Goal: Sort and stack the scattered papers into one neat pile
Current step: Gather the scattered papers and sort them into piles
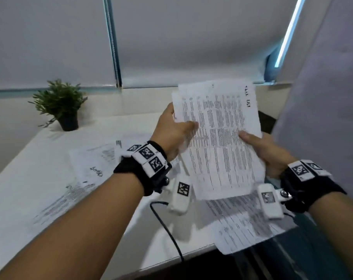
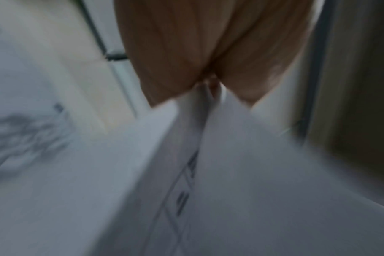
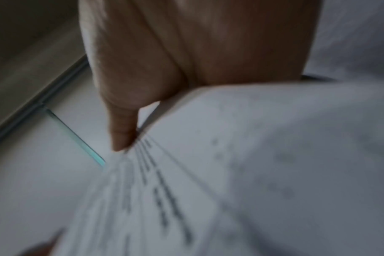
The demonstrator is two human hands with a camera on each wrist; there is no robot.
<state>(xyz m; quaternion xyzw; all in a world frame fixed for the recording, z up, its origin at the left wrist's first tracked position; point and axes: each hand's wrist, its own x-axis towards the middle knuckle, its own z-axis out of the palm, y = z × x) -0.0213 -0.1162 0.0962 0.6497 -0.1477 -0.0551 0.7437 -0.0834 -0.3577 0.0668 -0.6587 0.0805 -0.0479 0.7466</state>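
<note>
Holding a sheaf of white printed paper sheets (image 1: 218, 138) raised above the white worktop (image 1: 20, 188), both hands grip opposite edges. Left hand (image 1: 172, 134): thumb over the front face, fingers behind. Right hand (image 1: 266, 152): thumb on the right edge, fingers underneath. More loose printed sheets (image 1: 90, 164) lie scattered on the worktop below; one (image 1: 246, 225) overhangs its near edge. A small green potted plant (image 1: 60, 104) stands at far left, well apart. Both wrist views are blurred.

A potted plant (image 1: 60, 105) stands far left on the table (image 1: 30, 158), loose sheets (image 1: 86, 170) before it.
</note>
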